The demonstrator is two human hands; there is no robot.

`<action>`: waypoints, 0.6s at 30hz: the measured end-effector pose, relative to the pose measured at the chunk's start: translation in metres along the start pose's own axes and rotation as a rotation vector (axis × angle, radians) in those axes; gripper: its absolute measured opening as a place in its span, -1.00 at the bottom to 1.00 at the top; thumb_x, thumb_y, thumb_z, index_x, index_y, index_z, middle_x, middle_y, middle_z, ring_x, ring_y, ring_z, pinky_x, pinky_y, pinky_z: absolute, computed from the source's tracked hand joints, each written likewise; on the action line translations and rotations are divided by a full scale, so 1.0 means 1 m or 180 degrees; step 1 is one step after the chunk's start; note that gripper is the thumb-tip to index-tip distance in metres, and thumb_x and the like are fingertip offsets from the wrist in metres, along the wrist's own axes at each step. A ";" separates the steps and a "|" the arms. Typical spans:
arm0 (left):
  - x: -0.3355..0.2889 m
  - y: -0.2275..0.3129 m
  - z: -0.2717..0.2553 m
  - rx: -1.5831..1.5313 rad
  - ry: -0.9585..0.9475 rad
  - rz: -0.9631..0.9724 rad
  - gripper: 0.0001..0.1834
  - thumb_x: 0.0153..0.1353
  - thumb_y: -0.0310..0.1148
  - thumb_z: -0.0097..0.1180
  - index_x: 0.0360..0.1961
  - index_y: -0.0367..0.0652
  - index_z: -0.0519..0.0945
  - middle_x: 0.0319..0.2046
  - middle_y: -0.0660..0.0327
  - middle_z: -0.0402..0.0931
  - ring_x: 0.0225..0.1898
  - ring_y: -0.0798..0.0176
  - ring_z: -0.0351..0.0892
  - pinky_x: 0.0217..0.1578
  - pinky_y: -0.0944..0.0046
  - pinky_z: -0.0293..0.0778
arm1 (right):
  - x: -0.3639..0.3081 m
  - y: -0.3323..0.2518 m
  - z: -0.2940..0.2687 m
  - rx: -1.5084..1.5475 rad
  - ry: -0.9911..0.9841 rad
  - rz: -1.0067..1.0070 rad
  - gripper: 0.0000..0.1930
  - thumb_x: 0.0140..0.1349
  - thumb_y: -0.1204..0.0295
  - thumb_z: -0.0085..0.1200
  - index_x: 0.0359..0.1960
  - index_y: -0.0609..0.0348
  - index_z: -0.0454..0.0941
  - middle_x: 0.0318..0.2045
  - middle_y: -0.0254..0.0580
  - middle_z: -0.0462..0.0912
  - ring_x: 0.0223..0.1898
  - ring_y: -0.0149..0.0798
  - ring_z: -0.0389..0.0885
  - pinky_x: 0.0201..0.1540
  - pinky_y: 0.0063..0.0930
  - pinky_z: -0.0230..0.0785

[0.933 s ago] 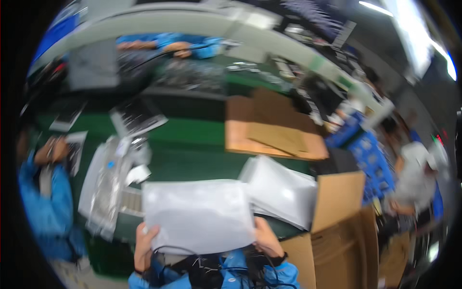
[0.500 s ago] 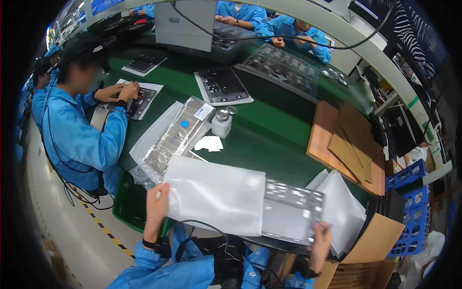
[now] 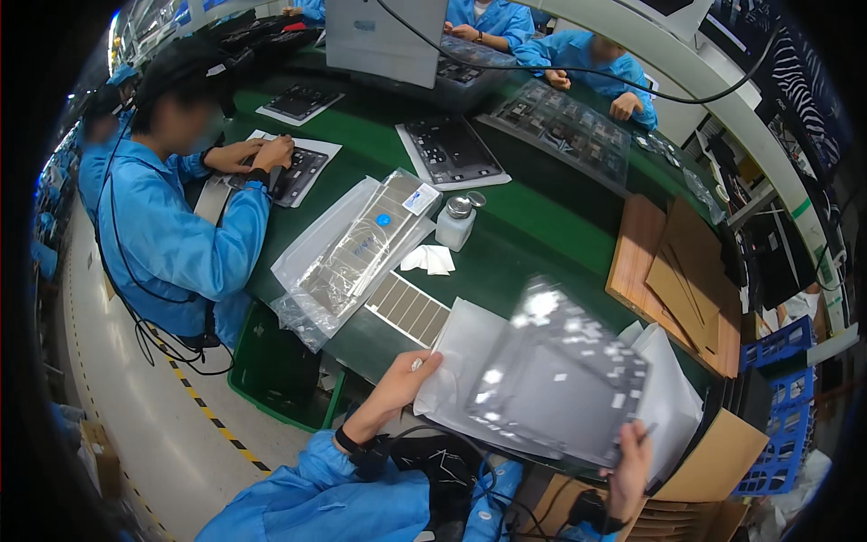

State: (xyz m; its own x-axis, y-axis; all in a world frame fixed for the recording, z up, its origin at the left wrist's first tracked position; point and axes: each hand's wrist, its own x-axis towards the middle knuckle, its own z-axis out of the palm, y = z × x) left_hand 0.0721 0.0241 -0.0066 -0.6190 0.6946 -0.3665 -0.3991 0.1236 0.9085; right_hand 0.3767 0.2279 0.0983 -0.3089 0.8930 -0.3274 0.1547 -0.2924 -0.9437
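Observation:
My right hand (image 3: 629,465) grips a thin dark panel (image 3: 569,397) by its lower right corner. The panel is tilted and blurred by motion, with white patches over its face. Its left part overlaps a white translucent sleeve (image 3: 444,379); the exact contact between them cannot be made out. My left hand (image 3: 405,384) is closed on the sleeve's left edge, and something small and white shows at its fingers. Just beyond that hand lies a sheet of silvery strips (image 3: 408,310). More white sleeves (image 3: 677,397) lie right of the panel.
A plastic-wrapped stack of strip sheets (image 3: 357,253), a pump bottle (image 3: 454,226) and white wipes (image 3: 429,260) stand ahead. Wooden boards (image 3: 650,280) lie right, above an open carton (image 3: 713,461). A green bin (image 3: 284,375) is left below. A co-worker (image 3: 172,208) sits left.
The dark panel has come out of the sleeve and tilted up in my right hand. My left hand has moved right with the sleeve, uncovering the strip sheet. The whole view has shifted.

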 end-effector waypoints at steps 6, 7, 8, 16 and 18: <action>-0.004 0.013 0.005 -0.0598 -0.0371 -0.0625 -0.58 0.47 -0.13 -0.01 -0.08 -0.35 0.63 -0.33 0.27 0.63 -0.34 0.50 0.55 -0.34 0.42 0.46 | 0.025 0.055 0.021 -0.0294 -0.0788 0.0464 -0.79 0.45 0.37 -0.03 -0.11 0.31 0.42 -0.48 -0.27 0.49 -0.68 -0.40 0.49 -0.73 -0.52 0.38; -0.004 0.012 0.006 -0.0411 -0.0518 -0.0498 -0.58 0.48 -0.13 -0.02 -0.07 -0.35 0.62 -0.32 0.26 0.64 -0.35 0.49 0.55 -0.35 0.40 0.46 | 0.026 0.062 0.021 -0.0735 -0.0878 0.0304 -0.77 0.45 0.36 -0.03 -0.10 0.33 0.41 -0.46 -0.27 0.50 -0.67 -0.37 0.51 -0.72 -0.50 0.40; -0.002 0.006 0.007 -0.0420 -0.0518 -0.0502 -0.58 0.48 -0.13 -0.02 -0.07 -0.35 0.62 -0.32 0.26 0.64 -0.35 0.49 0.55 -0.35 0.40 0.46 | 0.026 0.067 0.020 -0.1177 -0.0966 0.0138 -0.75 0.45 0.35 -0.03 -0.09 0.35 0.39 -0.45 -0.26 0.51 -0.66 -0.34 0.53 -0.71 -0.48 0.43; 0.006 0.013 0.014 0.2510 0.0019 0.0926 -0.64 0.39 -0.18 0.06 -0.03 -0.26 0.62 -0.23 -0.05 0.65 -0.44 -0.09 0.66 -0.36 0.19 0.54 | 0.020 0.058 0.038 -0.3469 0.0060 -0.1408 -0.76 0.38 0.35 0.06 -0.20 0.35 0.48 -0.51 0.18 0.60 -0.46 0.13 0.65 -0.40 -0.11 0.44; 0.005 0.017 0.008 0.2738 0.0289 0.1325 -0.65 0.36 -0.18 0.08 0.02 -0.19 0.62 -0.11 -0.11 0.63 -0.43 -0.16 0.66 -0.37 0.16 0.56 | 0.016 0.062 0.046 -0.3423 0.0285 -0.1313 -0.77 0.35 0.35 0.09 -0.18 0.32 0.48 -0.43 0.26 0.63 -0.34 0.28 0.62 -0.29 -0.04 0.40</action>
State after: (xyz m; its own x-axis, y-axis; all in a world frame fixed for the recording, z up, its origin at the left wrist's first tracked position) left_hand 0.0678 0.0352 0.0089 -0.6636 0.7472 0.0374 0.4752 0.3823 0.7925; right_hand 0.3379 0.2085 0.0323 -0.4610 0.8864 0.0416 0.7901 0.4313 -0.4355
